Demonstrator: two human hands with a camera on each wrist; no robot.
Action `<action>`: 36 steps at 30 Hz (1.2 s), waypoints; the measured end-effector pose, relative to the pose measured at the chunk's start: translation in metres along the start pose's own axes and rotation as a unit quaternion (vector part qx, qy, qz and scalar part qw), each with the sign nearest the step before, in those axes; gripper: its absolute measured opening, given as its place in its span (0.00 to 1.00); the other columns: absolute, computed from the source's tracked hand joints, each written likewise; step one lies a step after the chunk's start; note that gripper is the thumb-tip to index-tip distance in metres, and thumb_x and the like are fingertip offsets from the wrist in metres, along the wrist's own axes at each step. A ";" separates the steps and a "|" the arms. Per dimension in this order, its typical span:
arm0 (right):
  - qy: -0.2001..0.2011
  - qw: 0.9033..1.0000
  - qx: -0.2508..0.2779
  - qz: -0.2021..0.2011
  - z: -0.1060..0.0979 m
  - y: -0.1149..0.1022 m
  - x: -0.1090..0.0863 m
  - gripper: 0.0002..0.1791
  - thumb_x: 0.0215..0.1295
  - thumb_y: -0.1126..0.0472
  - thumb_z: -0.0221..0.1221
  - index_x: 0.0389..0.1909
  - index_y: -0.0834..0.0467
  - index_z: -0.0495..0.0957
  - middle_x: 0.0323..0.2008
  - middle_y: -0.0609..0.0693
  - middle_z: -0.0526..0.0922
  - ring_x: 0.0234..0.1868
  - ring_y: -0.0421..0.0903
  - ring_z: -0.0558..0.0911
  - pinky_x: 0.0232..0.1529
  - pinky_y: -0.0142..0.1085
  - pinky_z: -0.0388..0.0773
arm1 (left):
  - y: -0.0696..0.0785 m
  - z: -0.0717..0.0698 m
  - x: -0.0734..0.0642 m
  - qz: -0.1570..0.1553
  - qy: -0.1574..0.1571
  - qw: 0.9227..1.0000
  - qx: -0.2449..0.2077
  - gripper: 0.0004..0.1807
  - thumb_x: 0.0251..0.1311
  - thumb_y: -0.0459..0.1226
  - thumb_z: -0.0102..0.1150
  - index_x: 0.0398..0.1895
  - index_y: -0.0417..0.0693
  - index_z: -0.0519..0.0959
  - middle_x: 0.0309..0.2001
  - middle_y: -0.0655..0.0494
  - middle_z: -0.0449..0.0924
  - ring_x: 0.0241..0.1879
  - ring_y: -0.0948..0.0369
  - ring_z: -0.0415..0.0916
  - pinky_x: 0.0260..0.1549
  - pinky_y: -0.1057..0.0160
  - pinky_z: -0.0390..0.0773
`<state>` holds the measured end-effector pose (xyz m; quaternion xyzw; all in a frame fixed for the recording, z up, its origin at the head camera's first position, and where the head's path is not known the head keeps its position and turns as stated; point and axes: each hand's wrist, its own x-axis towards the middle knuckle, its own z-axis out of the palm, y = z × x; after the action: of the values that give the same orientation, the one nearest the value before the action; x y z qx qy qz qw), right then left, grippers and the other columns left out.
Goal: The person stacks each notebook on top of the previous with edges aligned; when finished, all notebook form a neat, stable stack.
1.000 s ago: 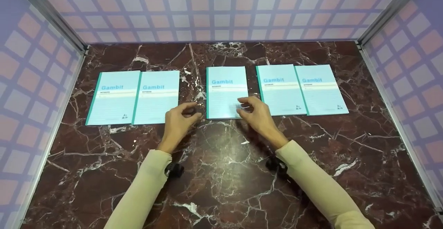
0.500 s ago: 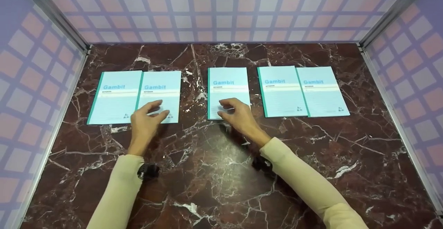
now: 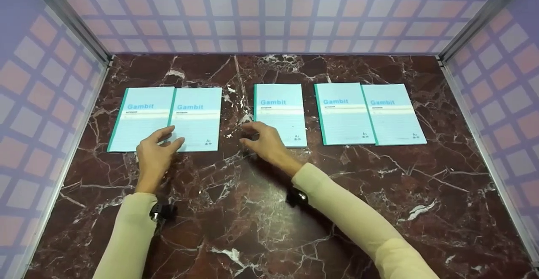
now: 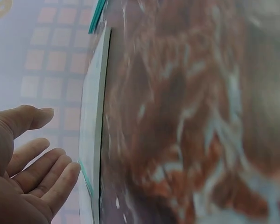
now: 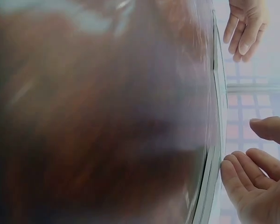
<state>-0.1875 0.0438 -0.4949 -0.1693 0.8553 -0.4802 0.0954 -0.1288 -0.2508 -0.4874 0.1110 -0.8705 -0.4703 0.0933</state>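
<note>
Two light blue notebooks with green spines lie at the left, the far-left notebook [image 3: 143, 121] meeting its neighbour [image 3: 198, 121]. A single middle notebook [image 3: 280, 116] lies apart from them. My left hand [image 3: 156, 154] hovers over the lower edges of the left pair, fingers loosely bent and thumb apart, holding nothing. Past the lower left corner of the middle notebook hangs my right hand [image 3: 265, 142], likewise holding nothing. In the left wrist view, the left hand [image 4: 32, 163] has a gap between thumb and fingers. The right wrist view shows the same of the right hand [image 5: 261, 177].
At the right, two more notebooks, the inner one [image 3: 343, 119] and the outer one [image 3: 393, 119], lie edge to edge on the dark red marbled table [image 3: 236, 228]. Checked panels [image 3: 269, 22] enclose the back and both sides. Black wrist cameras sit below the hands.
Both hands have moved left: the left from beside the second notebook to over the left pair, the right from the middle notebook's right side to its left edge. The notebooks keep their places.
</note>
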 end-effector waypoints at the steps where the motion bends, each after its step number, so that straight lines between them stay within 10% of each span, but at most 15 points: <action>1: -0.006 1.000 0.001 0.004 0.003 -0.002 0.002 0.26 0.70 0.63 0.70 0.67 0.62 0.79 0.60 0.56 0.85 0.59 0.51 0.84 0.63 0.34 0.79 | -0.002 0.000 0.000 0.000 0.000 1.000 0.006 0.25 0.69 0.40 0.72 0.67 0.41 0.82 0.62 0.40 0.83 0.57 0.44 0.85 0.56 0.46 0.84; 15: -0.039 0.999 -0.008 0.030 0.039 -0.014 0.022 0.33 0.69 0.60 0.72 0.73 0.58 0.75 0.66 0.55 0.81 0.63 0.50 0.82 0.64 0.33 0.78 | -0.011 0.000 0.001 -0.011 0.009 0.996 0.085 0.20 0.67 0.34 0.71 0.61 0.38 0.86 0.60 0.40 0.83 0.57 0.41 0.84 0.62 0.42 0.80; 28: -0.033 0.999 -0.029 0.017 0.046 -0.012 0.030 0.32 0.68 0.65 0.72 0.72 0.59 0.77 0.64 0.59 0.83 0.60 0.52 0.84 0.61 0.33 0.81 | -0.012 0.001 -0.002 0.089 -0.012 0.985 0.147 0.17 0.63 0.31 0.73 0.55 0.34 0.88 0.60 0.36 0.81 0.56 0.30 0.80 0.55 0.34 0.80; 36: -0.031 0.999 -0.027 0.018 0.046 -0.012 0.031 0.31 0.68 0.66 0.71 0.71 0.60 0.77 0.62 0.59 0.84 0.59 0.51 0.84 0.60 0.32 0.81 | -0.015 0.001 -0.005 0.082 -0.019 0.988 0.128 0.17 0.65 0.32 0.72 0.57 0.39 0.88 0.55 0.36 0.86 0.38 0.38 0.85 0.34 0.50 0.78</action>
<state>-0.1985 -0.0101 -0.5085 -0.1713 0.8675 -0.4497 0.1260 -0.1226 -0.2566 -0.5005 0.0411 -0.9315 -0.3474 0.1001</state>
